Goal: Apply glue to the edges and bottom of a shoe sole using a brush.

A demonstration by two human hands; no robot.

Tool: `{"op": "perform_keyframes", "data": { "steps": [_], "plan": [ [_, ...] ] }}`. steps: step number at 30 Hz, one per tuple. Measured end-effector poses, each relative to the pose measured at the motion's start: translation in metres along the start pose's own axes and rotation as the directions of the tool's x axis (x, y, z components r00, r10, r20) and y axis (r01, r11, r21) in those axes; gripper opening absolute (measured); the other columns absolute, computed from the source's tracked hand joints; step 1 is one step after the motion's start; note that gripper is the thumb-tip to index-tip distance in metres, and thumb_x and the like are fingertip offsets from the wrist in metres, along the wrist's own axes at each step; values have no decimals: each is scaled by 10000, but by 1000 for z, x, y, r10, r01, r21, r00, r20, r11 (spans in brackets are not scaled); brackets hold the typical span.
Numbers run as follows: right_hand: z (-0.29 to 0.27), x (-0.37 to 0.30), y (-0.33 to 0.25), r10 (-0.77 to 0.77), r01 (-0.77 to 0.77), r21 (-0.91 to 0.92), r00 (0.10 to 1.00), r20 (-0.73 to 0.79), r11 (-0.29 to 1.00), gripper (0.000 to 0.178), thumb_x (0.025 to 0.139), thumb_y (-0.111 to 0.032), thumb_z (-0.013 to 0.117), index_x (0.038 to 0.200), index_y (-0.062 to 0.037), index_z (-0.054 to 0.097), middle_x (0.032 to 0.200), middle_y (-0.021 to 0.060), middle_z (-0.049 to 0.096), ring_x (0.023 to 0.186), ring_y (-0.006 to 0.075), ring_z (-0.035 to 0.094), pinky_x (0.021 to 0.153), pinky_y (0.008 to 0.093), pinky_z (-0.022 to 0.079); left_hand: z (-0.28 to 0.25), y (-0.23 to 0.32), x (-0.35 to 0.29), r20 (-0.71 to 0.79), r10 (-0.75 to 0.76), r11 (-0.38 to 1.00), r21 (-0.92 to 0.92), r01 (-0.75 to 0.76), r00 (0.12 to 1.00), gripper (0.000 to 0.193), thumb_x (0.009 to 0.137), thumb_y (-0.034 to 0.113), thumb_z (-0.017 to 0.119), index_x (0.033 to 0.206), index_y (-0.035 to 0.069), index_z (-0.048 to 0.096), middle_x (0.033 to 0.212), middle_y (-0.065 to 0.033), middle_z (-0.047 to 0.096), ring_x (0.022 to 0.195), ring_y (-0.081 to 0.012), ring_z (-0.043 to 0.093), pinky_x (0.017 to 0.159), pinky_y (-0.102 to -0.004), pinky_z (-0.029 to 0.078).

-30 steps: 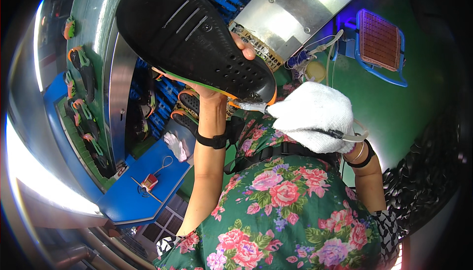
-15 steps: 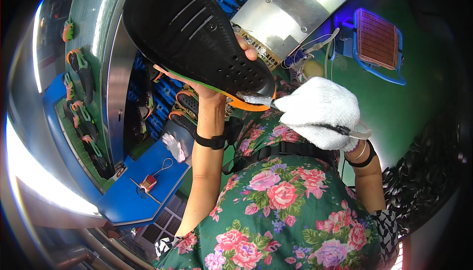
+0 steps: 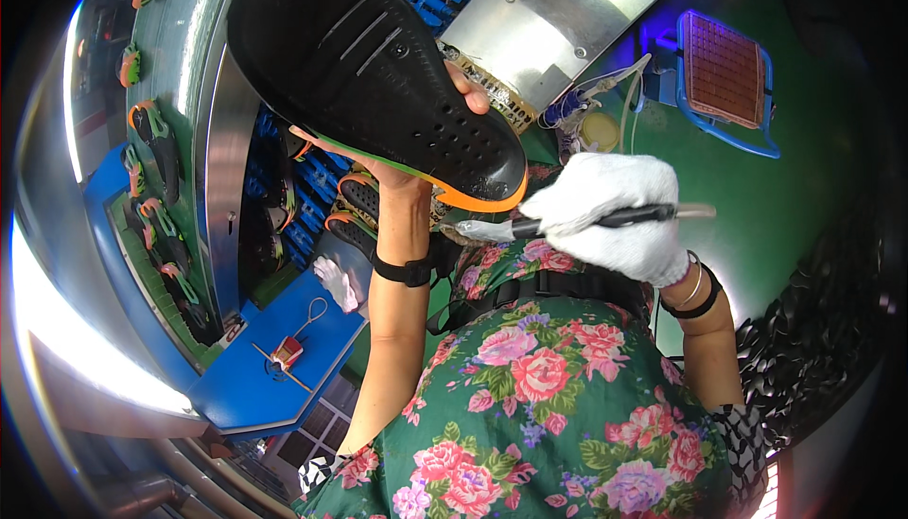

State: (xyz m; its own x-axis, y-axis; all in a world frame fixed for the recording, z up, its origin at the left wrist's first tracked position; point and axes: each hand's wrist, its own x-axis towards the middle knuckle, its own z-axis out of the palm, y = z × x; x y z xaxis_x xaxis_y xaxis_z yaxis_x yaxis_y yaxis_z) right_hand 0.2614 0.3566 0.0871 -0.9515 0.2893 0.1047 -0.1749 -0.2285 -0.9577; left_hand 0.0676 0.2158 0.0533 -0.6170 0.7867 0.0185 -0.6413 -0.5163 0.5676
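My bare left hand [image 3: 391, 172] grips a large shoe sole [image 3: 359, 93] from underneath, its fingertips curling over the far edge. The sole has a black inner face with several small holes at the heel end, and an orange and green rim. A wet shine shows on the black face by the heel. In a white knitted glove, my right hand [image 3: 615, 211] is closed around a brush [image 3: 487, 231] with a dark handle. The brush tip sits just below the heel's orange rim, apart from the sole.
Several green and orange soles [image 3: 156, 145] lie along the green belt at left. Black soles [image 3: 355, 235] rest beside blue slats. A blue table [image 3: 246, 391] holds a pale glove [image 3: 338, 282] and a small red box [image 3: 286, 352]. A blue-framed stool [image 3: 724, 79] stands at the right.
The brush has come off the heel and dropped below its orange rim, and my right hand has turned with it. The sole has shifted slightly left.
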Motion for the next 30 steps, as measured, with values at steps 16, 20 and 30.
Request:
{"op": "perform_keyframes", "data": {
  "steps": [16, 20, 30],
  "plan": [
    [-9, 14, -2, -247, 243, -385, 968, 40, 891, 215, 726, -4, 823, 926, -76, 790, 962, 98, 777, 772, 234, 709, 685, 325, 564, -19, 10, 9, 129, -151, 987, -41, 158, 980, 1136, 681, 968, 549, 1263, -6, 593, 1065, -172, 647, 924, -310, 641, 807, -417, 536],
    [-5, 7, 4, -328, 424, -503, 905, 270, 754, 250, 738, -35, 823, 979, -90, 788, 993, 85, 774, 785, 226, 699, 662, 355, 555, -9, 4, 12, 27, -256, 967, 23, 255, 966, 1270, 633, 1049, 412, 1298, -23, 566, 1012, -227, 655, 853, -336, 670, 775, -447, 567],
    [-11, 10, 9, -252, 482, -452, 841, 478, 751, 288, 787, -116, 820, 1068, -83, 765, 1021, 72, 759, 828, 233, 703, 683, 362, 582, -20, 2, 6, 73, -491, 856, -141, 497, 868, 1362, 662, 1044, 280, 1490, -24, 453, 1147, -339, 660, 947, -426, 723, 832, -512, 617]
  ]
}}
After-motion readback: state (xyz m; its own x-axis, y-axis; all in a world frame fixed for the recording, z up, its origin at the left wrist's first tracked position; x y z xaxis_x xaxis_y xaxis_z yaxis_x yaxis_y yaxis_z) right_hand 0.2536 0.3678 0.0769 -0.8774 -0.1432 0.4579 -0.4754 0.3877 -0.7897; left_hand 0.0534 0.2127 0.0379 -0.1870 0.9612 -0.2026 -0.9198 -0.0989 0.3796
